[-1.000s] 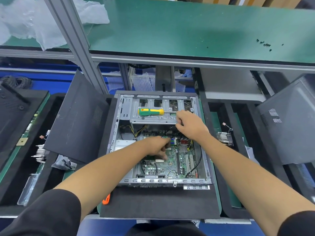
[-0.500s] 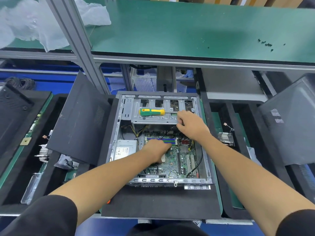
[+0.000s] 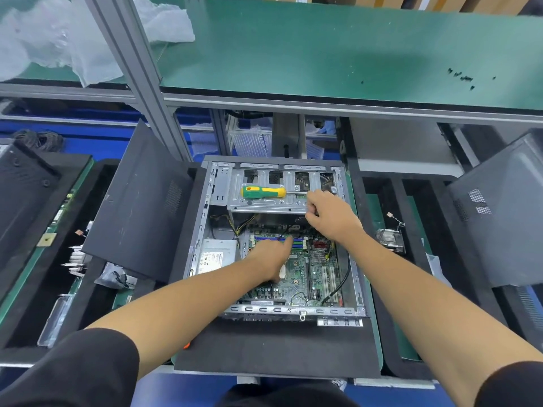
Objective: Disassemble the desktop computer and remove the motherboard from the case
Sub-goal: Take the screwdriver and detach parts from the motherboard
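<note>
Motherboard point(image 3: 305, 268) sits in open case point(image 3: 205, 230); my left hand point(image 3: 271, 255) rests there, fingers extended, right hand point(image 3: 330, 214) fingers curled at drive cage point(image 3: 264, 202) edge.

Two bare forearms extend from short black sleeves, the left hand point(image 3: 271, 255) and right hand point(image 3: 330, 214) without gloves, rings or watch; dark clothing shows at the frame's bottom edge.
</note>
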Available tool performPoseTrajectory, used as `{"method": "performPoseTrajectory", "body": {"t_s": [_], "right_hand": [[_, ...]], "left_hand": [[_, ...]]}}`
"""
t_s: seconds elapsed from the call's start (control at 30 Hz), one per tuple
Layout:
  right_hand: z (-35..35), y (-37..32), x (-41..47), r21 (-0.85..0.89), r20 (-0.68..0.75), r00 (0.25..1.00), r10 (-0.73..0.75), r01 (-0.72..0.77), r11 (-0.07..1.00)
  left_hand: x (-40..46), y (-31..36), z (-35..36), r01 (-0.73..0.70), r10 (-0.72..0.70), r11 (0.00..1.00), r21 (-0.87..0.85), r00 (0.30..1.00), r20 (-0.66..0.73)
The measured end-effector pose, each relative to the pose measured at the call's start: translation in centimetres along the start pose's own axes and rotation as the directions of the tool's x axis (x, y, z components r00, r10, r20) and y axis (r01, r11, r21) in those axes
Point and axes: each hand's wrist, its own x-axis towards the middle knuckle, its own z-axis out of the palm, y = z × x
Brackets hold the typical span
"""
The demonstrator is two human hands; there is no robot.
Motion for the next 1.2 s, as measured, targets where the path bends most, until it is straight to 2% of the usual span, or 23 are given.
{"method": "performPoseTrajectory", "body": {"t_s": [0.6, 0.87, 1.0, 1.2], "right_hand": [[-0.5, -0.5, -0.2, 0.022, -0.008, 1.000, 0.004, -0.004, 1.000], [-0.3, -0.3, -0.2, 0.015, -0.012, 1.000, 0.003, -0.003, 1.000], [-0.1, -0.3, -0.1, 0.003, -0.015, 1.000, -0.002, 0.002, 1.000], [0.0, 0.0, 0.0, 0.000, -0.007, 1.000, 0.000, 0.000, 1.000]], "left_hand": [[0.0, 0.1, -0.3, -0.011, 0.011, 1.000, -0.022, 1.000, 0.022], [0.2, -0.8, -0.6, 0.034, -0.036, 0.998, 0.055, 0.998, 0.045], [0.3, -1.6, -1.2, -0.042, 0.035, 0.993, 0.107, 0.997, 0.065], [-0.2, -1.1, -0.8, -0.262, 0.237, 0.956, 0.131, 0.954, 0.183]]}}
